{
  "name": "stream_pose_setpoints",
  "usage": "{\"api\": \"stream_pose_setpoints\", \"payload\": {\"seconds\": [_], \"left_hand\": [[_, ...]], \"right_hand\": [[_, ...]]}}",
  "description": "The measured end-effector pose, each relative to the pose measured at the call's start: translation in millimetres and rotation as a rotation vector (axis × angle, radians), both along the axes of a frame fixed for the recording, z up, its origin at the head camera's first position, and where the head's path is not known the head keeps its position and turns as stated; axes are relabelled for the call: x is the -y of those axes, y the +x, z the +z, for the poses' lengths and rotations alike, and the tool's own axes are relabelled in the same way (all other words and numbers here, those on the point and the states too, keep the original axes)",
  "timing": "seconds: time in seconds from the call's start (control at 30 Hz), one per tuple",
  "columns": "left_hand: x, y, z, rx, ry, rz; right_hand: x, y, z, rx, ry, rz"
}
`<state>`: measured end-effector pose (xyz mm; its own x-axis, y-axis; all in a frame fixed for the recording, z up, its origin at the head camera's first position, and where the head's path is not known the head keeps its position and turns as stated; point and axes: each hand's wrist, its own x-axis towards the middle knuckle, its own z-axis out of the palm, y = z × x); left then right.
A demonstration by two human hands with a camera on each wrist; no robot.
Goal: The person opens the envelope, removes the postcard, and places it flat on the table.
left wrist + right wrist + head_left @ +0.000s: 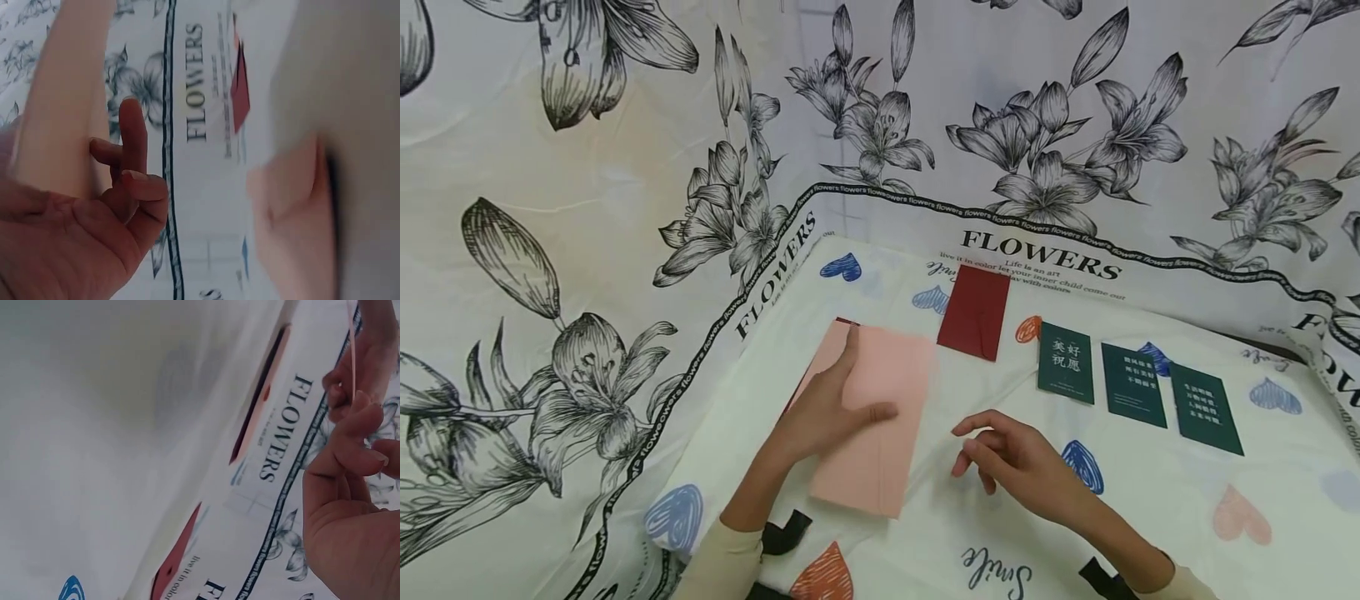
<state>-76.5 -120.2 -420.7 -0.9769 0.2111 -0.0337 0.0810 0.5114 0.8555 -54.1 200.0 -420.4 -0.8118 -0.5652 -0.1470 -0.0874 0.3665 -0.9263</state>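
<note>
Left hand (816, 410) grips pink paper (897, 375), long axis running away from person; right hand (1018, 467) loosely curled; right-wrist view shows paper edge-on.

paper (898, 367) was pink, envelope (974, 312) was dark red, cards (1135, 385) were green with white lettering (1073, 351), tablecloth (925, 546) was white with coloured hearts (841, 267), backdrop (940, 83) was flowered black-on-white

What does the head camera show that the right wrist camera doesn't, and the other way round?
Only the head view shows three dark green rectangular paper cards with white lettering, and the broad face of the pink rectangular paper piece.

Only the right wrist view shows that piece edge-on, as a thin strip.

Both show the left hand, the right hand, the dark red rectangular paper envelope and the white printed cloth.
</note>
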Motion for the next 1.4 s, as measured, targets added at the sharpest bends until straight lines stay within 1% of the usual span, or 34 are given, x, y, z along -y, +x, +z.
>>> {"api": "stream_pose_setpoints", "payload": {"seconds": [0.1, 0.2, 0.27, 0.33, 0.43, 0.53, 0.67, 0.83, 0.93, 1.03, 1.13, 1.27, 1.4], "left_hand": [[18.9, -17.1, 1.8, -0.039, -0.067, -0.018], [34.6, -31.1, -0.6, -0.063, -0.120, -0.035], [42.2, -37.1, -3.8, -0.067, -0.149, -0.040], [47.7, -42.4, -10.0, -0.068, -0.195, -0.035], [52.9, -49.9, -20.1, -0.064, -0.271, -0.025], [56.0, -55.4, -27.8, -0.053, -0.332, -0.027], [56.9, -58.8, -32.0, -0.039, -0.370, -0.034], [53.4, -63.8, -36.3, -0.039, -0.421, -0.019], [50.7, -65.8, -39.1, -0.024, -0.450, -0.004], [48.4, -65.7, -40.7, -0.002, -0.447, 0.017], [46.8, -63.1, -39.8, 0.006, -0.434, 0.041], [45.4, -60.1, -37.8, -0.018, -0.439, 0.056], [43.8, -58.3, -38.4, -0.064, -0.477, 0.061]], "right_hand": [[-6.3, -0.6, -0.7, -0.002, 0.013, -0.032], [-9.5, -0.5, -0.9, 0.008, 0.010, -0.052], [-10.4, -0.4, -0.9, -0.001, 0.005, -0.061], [-10.9, -0.9, -0.4, -0.015, -0.004, -0.068], [-11.7, -2.5, -0.4, -0.035, -0.009, -0.073], [-11.9, -3.7, -0.8, -0.025, -0.018, -0.072], [-10.9, -3.8, -2.6, -0.011, -0.025, -0.073], [-8.5, -5.0, -3.6, 0.006, -0.016, -0.089], [-6.6, -5.7, -3.9, 0.013, -0.012, -0.091], [-4.9, -6.4, -4.3, 0.003, -0.012, -0.080], [-3.0, -6.6, -4.4, -0.006, -0.015, -0.071], [-0.4, -7.0, -5.0, 0.000, -0.009, -0.071], [2.0, -9.6, -6.3, -0.040, -0.001, -0.056]]}}
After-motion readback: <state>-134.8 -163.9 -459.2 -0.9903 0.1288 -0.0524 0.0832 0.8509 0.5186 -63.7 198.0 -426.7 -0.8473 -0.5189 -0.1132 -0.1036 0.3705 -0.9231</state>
